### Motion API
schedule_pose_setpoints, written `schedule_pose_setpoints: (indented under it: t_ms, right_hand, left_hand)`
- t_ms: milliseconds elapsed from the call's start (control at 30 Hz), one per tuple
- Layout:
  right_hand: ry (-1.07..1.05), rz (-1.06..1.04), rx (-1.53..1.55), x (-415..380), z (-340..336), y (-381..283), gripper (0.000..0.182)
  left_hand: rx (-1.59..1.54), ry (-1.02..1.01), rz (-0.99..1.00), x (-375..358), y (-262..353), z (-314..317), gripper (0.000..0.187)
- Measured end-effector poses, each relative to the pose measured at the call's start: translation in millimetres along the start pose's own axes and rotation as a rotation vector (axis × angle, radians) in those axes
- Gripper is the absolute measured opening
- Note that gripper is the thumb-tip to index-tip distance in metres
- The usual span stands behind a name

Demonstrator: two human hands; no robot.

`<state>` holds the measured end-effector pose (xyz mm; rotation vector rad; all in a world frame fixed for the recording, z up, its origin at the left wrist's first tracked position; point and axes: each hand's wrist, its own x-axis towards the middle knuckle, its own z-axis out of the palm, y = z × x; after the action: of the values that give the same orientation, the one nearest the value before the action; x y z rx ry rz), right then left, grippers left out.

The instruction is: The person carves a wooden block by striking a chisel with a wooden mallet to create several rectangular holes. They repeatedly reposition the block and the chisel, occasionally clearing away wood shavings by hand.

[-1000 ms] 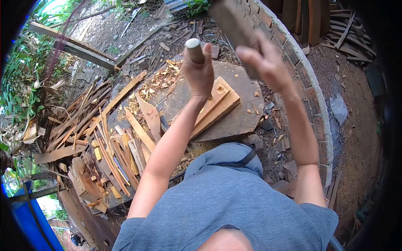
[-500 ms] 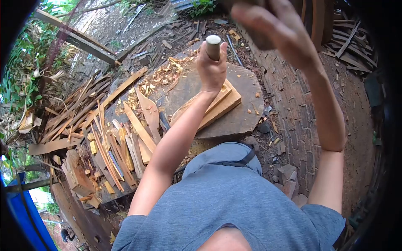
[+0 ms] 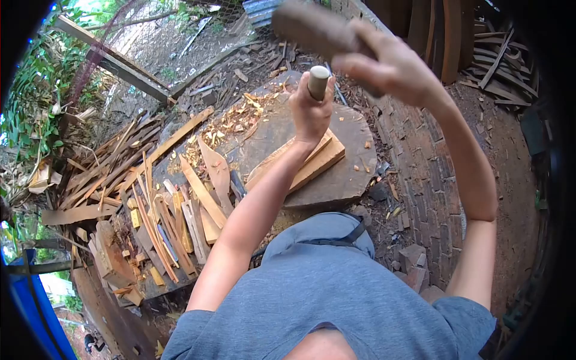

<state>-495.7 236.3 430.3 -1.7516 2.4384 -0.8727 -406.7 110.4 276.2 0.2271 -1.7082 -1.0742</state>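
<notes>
My left hand [image 3: 310,117] is wrapped round an upright tool handle [image 3: 318,86] with a pale round end, probably a chisel's; its lower part is hidden by the hand. Under my left wrist, a carved block of light wood [image 3: 318,167] lies on a broad stump [image 3: 339,187]. My right hand [image 3: 393,69] is up at the upper right, closed on a wooden mallet [image 3: 315,29] that is smeared by motion. The mallet's thick body reaches left above the tool handle, apart from it as far as I can see.
Wood chips [image 3: 243,120] cover the stump's far left side. Left of it lie a shaped wooden blade [image 3: 215,165], long strips [image 3: 201,189] and several offcuts. A brick path [image 3: 426,180] runs on the right. Scrap wood [image 3: 501,63] is heaped at the upper right.
My right hand has swung the mallet left and slightly downward, over the tool handle. My left hand with the handle shifts slightly in view, as does the whole scene.
</notes>
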Motion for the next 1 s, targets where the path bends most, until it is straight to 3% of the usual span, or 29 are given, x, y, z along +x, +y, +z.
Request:
schedule_pose_setpoints:
  t_ms: [67, 100, 167, 233, 300, 367, 433, 467, 500, 567, 633, 700, 733, 767, 833, 867, 933, 1000]
  right_hand:
    - [0.327, -0.089, 0.355, -1, 6, -4, 0.079]
    - [0.319, -0.094, 0.361, -6, 11, -8, 0.079]
    - [-0.143, 0.133, -0.173, -18, 23, -7, 0.072]
    - [-0.084, 0.102, -0.118, -15, 20, 12, 0.069]
    - [0.052, 0.043, 0.134, -12, 5, 8, 0.069]
    - [0.402, -0.088, 0.44, -9, 13, 2, 0.061]
    - [0.001, 0.179, 0.151, -18, 15, -5, 0.064]
    - [-0.107, 0.147, -0.171, -23, 23, -3, 0.066]
    - [-0.065, 0.108, -0.238, -24, 15, 2, 0.069]
    - [0.041, 0.102, 0.108, -20, 5, 7, 0.066]
    - [0.36, -0.033, 0.406, -19, 19, 8, 0.06]
    - [-0.135, 0.224, 0.116, -28, 22, 2, 0.068]
    - [-0.213, 0.253, -0.068, -36, 28, -12, 0.074]
    - [-0.119, 0.176, 0.008, -39, 39, 3, 0.076]
    - [-0.009, 0.232, 0.316, -43, 49, 18, 0.077]
    - [-0.018, 0.23, 0.317, -47, 55, 19, 0.077]
    - [0.094, 0.305, 0.727, -56, 71, 20, 0.078]
    - [-0.013, 0.413, 0.57, -71, 101, 36, 0.071]
  left_hand:
    - [0.099, -0.092, -0.134, -4, 5, -6, 0.019]
    - [0.106, -0.084, -0.138, -5, 2, -7, 0.019]
    - [-0.032, -0.003, -0.005, -5, -3, -5, 0.019]
    - [-0.042, 0.019, 0.044, 0, 1, 2, 0.022]
    - [0.074, -0.054, -0.026, -3, 9, 0, 0.021]
    - [0.103, -0.077, -0.068, -6, 8, -2, 0.021]
    - [0.03, -0.114, -0.134, -4, 3, -3, 0.021]
    - [-0.04, -0.078, 0.018, -5, 4, -4, 0.021]
    - [-0.051, -0.08, 0.033, -3, 4, 1, 0.021]
    - [0.046, -0.077, -0.019, -8, 5, 0, 0.02]
    - [0.075, -0.094, -0.042, -10, 5, -7, 0.021]
    - [0.047, -0.118, -0.127, -9, 1, -12, 0.021]
    - [-0.17, -0.028, -0.022, -12, -16, -5, 0.019]
    - [-0.182, -0.04, -0.013, -12, -13, -7, 0.019]
    - [-0.055, -0.045, -0.185, -12, -5, -22, 0.016]
    - [-0.111, -0.001, -0.3, -13, -9, -29, 0.015]
    - [-0.232, 0.11, -0.327, -8, -20, -45, 0.024]
    - [-0.404, 0.228, -0.476, 5, -2, -55, 0.029]
